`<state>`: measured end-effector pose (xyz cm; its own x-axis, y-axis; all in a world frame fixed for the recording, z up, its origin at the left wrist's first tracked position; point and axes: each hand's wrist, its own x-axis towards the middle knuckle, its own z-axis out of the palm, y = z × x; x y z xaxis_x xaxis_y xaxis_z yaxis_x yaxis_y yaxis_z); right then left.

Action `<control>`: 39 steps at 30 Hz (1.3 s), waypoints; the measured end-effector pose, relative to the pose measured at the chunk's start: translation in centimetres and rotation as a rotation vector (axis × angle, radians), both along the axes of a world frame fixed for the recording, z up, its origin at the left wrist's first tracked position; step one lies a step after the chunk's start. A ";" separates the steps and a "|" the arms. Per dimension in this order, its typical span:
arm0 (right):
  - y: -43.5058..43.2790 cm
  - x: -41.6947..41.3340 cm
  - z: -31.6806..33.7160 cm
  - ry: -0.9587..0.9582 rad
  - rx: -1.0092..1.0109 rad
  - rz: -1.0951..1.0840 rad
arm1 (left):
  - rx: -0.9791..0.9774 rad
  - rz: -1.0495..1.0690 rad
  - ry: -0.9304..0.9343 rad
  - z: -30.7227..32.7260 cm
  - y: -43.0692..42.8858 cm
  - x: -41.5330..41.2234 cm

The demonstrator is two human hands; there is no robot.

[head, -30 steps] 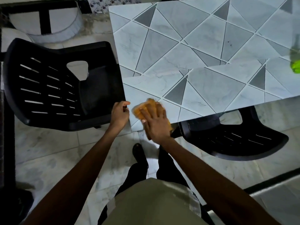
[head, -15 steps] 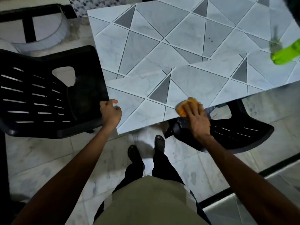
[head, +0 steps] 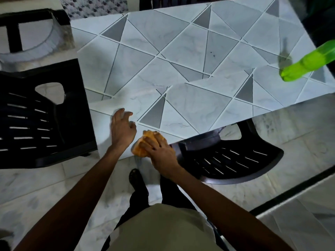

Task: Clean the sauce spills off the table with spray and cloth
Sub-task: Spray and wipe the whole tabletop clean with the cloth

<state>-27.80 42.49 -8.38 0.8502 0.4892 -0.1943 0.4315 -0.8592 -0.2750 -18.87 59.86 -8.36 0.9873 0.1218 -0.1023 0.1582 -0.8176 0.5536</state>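
A rectangular table [head: 190, 42] is shown from above, its top patterned in pale marbled and darker grey triangles divided by thin lines. A few small dark specks [head: 212, 54] are seen towards the middle of the top. The floor [head: 45, 187] is laid with pale veined tiles and is crossed at lower right by a dark strip [head: 299, 189].

Two black slatted plastic chairs are counted: one [head: 45, 115] beside the table's left end, one [head: 232, 160] tucked under its near edge. One green spray bottle [head: 308, 64] is seen at the right side of the top, well apart from both hands. One orange cloth [head: 143, 145] lies bunched at the near edge.

The cloth is gripped and pressed down by the right hand [head: 159, 151], fingers curved over it. The left hand [head: 122, 129] is rested on the top just beside it, fingers loosely curled, nothing held.
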 end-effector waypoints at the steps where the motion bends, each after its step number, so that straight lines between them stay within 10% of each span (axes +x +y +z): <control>1: -1.2 0.3 0.1 0.024 0.093 -0.016 | 0.008 -0.019 -0.001 -0.1 -0.7 0.5; 6: -10.5 3.6 2.5 0.041 0.544 -0.446 | 0.007 -0.092 0.000 -0.5 -3.6 2.6; 13: -25.3 11.8 0.1 -0.060 0.175 -0.850 | 0.051 -0.179 0.041 -1.4 -6.8 3.8; 17: -21.6 14.0 -0.9 -0.021 -0.121 -0.679 | 0.102 -0.182 0.004 -1.5 -5.9 2.9; 26: -8.3 7.3 -2.3 -0.001 0.098 0.106 | 0.188 -0.063 -0.020 -1.0 0.2 0.1; 34: -12.5 16.0 -1.0 0.038 -0.057 -0.597 | 0.132 0.004 -0.080 -1.4 3.6 -2.0; 39: 0.6 14.6 -1.6 0.008 0.057 -0.248 | 0.080 0.009 -0.131 -1.6 7.0 -3.2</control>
